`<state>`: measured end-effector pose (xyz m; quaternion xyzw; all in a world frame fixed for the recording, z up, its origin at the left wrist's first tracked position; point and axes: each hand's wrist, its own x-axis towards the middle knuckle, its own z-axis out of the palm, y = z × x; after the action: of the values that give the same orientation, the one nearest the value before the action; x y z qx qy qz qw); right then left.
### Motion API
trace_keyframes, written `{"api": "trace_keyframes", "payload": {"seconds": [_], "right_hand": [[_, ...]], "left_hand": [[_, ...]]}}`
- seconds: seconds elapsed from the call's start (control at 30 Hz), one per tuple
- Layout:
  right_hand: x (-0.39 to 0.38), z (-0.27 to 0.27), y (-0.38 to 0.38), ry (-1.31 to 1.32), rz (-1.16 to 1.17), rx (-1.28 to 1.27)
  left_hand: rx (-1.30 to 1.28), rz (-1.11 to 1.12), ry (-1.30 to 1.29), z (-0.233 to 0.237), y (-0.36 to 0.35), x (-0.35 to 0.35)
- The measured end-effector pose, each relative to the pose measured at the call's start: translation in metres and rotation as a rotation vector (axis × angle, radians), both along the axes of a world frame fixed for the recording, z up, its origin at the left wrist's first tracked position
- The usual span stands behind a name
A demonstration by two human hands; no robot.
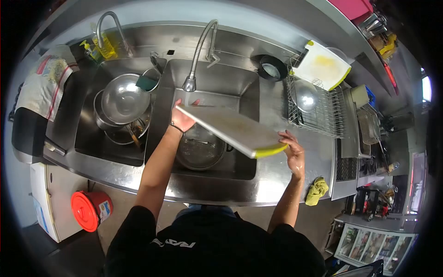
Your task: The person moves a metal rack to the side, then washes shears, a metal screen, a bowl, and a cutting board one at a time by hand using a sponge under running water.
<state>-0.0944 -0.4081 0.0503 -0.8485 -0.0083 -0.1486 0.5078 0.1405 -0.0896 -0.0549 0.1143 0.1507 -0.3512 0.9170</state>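
A white cutting board [240,128] with a yellow-green end is tilted over the right sink basin [249,87]. My left hand [185,117] grips its left end, under the faucet head [189,84]. At the yellow-green end, my right hand [293,152] holds the board's corner, with the fingers partly behind it. Below the board, a round pan with a glass-like surface [199,150] lies in the basin, partly hidden.
The left basin holds a metal bowl [125,99], a pot and a green scrub pad [146,83]. On the right stand a black pan [271,69] and a wire dish rack [323,111] with another cutting board [322,65]. A yellow cloth [317,191] hangs at the counter's front edge.
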Motion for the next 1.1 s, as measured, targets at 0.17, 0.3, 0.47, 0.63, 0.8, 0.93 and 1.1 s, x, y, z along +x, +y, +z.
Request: {"api": "trace_keyframes", "payload": {"seconds": [0.17,0.3,0.47,0.63,0.8,0.93,1.1], "right_hand": [[0.035,-0.108,0.027,-0.173,-0.119,0.210],[0.060,-0.139,0.087,0.173,-0.156,1.323],[0.099,-0.235,0.115,0.426,-0.303,1.326],[0.147,-0.221,0.121,0.543,-0.333,1.393],[0.172,-0.191,0.104,0.321,-0.559,0.925],[0.182,-0.173,0.080,0.276,-0.495,0.516],[0.195,-0.178,0.086,0.372,-0.471,0.078]], "left_hand": [[-0.049,0.018,-0.324,-0.016,0.063,0.002],[0.043,0.082,-0.484,0.008,0.102,-0.013],[0.220,0.175,-0.673,0.025,0.136,-0.022],[0.620,-0.017,-0.686,0.058,0.157,-0.039],[0.830,-0.015,-0.667,0.027,0.155,-0.053],[0.713,0.017,-0.564,0.021,0.134,-0.069],[0.769,0.133,-0.522,0.028,0.118,-0.076]]}}
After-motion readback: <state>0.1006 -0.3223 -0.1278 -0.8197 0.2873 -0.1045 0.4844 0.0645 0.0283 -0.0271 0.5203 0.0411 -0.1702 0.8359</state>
